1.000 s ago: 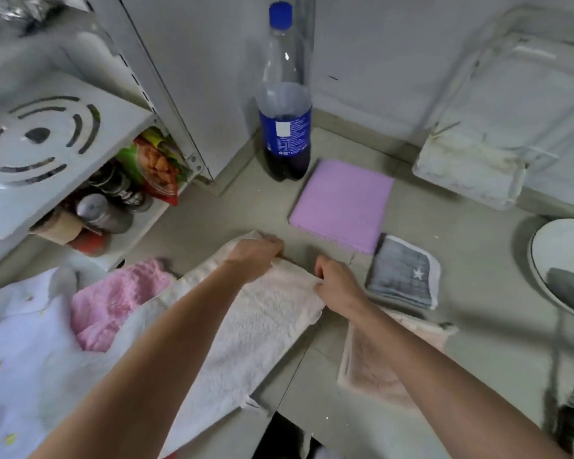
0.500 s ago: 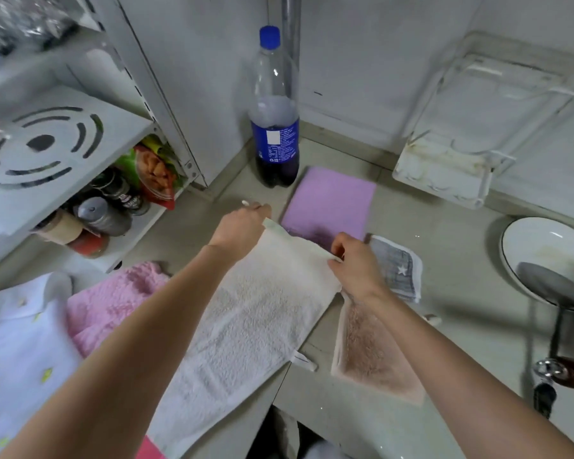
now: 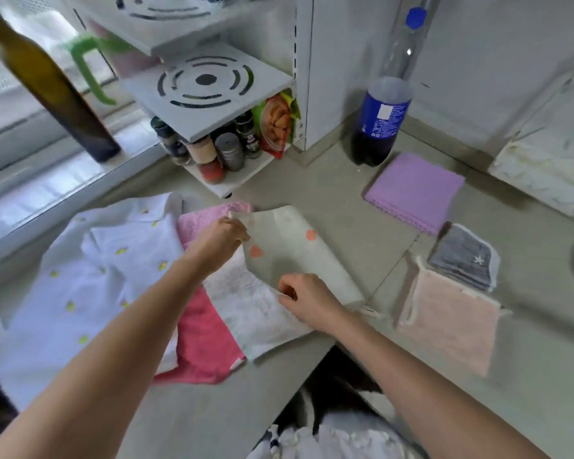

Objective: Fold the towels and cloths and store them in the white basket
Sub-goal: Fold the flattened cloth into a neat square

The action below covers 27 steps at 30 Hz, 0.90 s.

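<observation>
1. Left hand (image 3: pixel 220 239) pinching the far corner of the white towel (image 3: pixel 262 303), fingers curled on the edge.
2. Right hand (image 3: pixel 307 298) gripping the opposite corner of the same folded-over flap, fingers curled round it.
3. Towel's upper half doubled back over its lower half; underside pale with orange spots; lower half flat on the counter (image 3: pixel 338 200) near the front edge.
4. Pink towel (image 3: pixel 203 339) partly under the white towel, just to its left.
5. White cloth with yellow dots (image 3: pixel 90 279) spread at far left, touching the pink towel.
6. Folded purple cloth (image 3: pixel 415 190) further back on the right, beside the cola bottle (image 3: pixel 378 124).
7. Folded grey cloth with a star (image 3: pixel 461 260) overlapping the far edge of a peach cloth (image 3: pixel 448 319).
8. White basket not seen for sure.
</observation>
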Motion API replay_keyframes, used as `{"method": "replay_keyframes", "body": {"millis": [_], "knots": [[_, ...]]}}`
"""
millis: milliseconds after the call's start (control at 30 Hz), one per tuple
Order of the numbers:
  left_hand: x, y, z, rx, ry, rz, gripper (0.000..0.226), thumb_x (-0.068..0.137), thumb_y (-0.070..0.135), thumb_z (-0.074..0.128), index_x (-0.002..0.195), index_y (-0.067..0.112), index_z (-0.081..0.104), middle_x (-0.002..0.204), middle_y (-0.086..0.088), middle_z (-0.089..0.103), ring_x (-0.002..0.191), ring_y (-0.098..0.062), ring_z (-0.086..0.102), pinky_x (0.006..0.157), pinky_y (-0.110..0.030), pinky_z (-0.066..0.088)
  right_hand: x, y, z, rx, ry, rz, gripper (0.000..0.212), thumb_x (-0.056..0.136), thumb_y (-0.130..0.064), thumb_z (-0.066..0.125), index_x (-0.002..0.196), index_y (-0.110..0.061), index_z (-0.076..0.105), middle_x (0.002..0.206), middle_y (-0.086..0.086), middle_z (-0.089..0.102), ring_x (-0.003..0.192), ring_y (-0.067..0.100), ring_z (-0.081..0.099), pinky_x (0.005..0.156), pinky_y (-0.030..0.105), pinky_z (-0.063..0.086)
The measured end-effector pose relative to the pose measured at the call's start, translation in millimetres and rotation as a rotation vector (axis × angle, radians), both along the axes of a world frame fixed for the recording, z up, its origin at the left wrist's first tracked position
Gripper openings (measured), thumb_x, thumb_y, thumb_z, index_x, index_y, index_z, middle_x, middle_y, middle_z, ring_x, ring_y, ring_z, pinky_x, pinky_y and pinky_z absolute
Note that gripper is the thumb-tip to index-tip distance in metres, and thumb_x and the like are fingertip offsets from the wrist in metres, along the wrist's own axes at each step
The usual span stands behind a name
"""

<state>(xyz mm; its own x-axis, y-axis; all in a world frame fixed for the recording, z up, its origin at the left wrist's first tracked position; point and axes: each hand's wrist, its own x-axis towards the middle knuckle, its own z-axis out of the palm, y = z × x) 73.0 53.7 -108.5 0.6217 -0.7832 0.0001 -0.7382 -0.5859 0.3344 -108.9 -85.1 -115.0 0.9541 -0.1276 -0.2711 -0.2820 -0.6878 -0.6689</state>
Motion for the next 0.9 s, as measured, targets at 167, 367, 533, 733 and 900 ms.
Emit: {"method": "replay_keyframes", "body": {"millis": [167,367,533,733,900], "knots": [[-2.8,49.3,-6.4,-0.007,0.018,0.018,0.020,0.083,-0.002,0.066,0.100,0.005,0.074,0.112,-0.011,0.068,0.106,-0.029,0.062,0.091,-0.036,0.048,-2.0,57.1,-6.0,-0.086,0.009,0.134,0.008,0.090,-0.004,0.047,0.093,-0.011,0.044,0.091,0.013,0.058,0.083,0.031,0.056,0.065,0.036,0.041],[-7.8,76.1,-32.1,0.127,0.111,0.039,0.037,0.086,-0.002,0.057,0.119,0.011,0.067,0.134,-0.001,0.057,0.121,-0.021,0.055,0.097,-0.032,0.044,-7.3,94.6,-21.4,-0.352,0.038,0.329,0.030,0.085,0.006,0.043,0.111,-0.007,0.049,0.108,0.012,0.049,0.093,0.032,0.053,0.064,0.036,0.035],[-20.9,90.7,-49.7,0.202,0.101,0.005,0.050,0.080,-0.006,0.052,0.126,0.012,0.059,0.136,0.003,0.051,0.116,-0.024,0.055,0.075,-0.040,0.051,-12.5,117.3,-35.2,-0.481,0.076,0.327,0.029,0.092,-0.016,0.054,0.119,-0.005,0.049,0.119,0.012,0.047,0.111,0.029,0.047,0.086,0.039,0.043],[-18.2,96.1,-60.3,0.188,0.072,-0.065,0.053,0.080,-0.006,0.051,0.127,0.015,0.059,0.136,0.003,0.052,0.119,-0.024,0.050,0.078,-0.040,0.053,-5.6,121.4,-28.9,-0.613,0.015,0.292,0.030,0.075,-0.005,0.072,0.101,-0.002,0.059,0.099,0.013,0.057,0.089,0.027,0.059,0.070,0.032,0.048],[-14.5,93.0,-52.5,0.275,0.089,-0.087,0.052,0.083,0.002,0.052,0.132,0.021,0.055,0.138,0.007,0.048,0.126,-0.017,0.044,0.088,-0.037,0.049,3.6,76.1,-15.3,-0.383,0.077,0.096,0.014,0.090,-0.008,0.046,0.097,-0.007,0.057,0.101,0.013,0.062,0.095,0.031,0.059,0.068,0.032,0.036]]}}
